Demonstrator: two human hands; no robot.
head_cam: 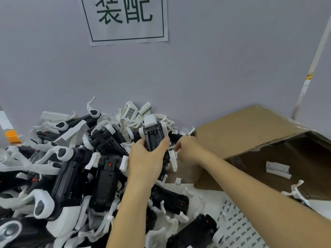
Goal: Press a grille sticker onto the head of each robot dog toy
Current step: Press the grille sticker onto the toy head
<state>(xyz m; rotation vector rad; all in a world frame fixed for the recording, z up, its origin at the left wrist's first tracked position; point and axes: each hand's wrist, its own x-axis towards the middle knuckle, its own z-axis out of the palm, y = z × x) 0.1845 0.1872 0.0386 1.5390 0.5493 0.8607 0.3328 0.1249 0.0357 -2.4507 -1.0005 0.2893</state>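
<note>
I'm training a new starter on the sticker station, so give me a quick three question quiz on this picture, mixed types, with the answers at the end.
1. True or false: the left hand holds a robot dog toy with its black underside facing the camera.
2. Multiple choice: the sticker sheet lies A) inside the cardboard box, B) on the table, lower right, C) taped to the wall.
3. Short answer: what stands to the right of the pile of toys?

Key
1. True.
2. B.
3. An open cardboard box; the right hand, fingers curled, is beside the held toy, in front of it.
</note>
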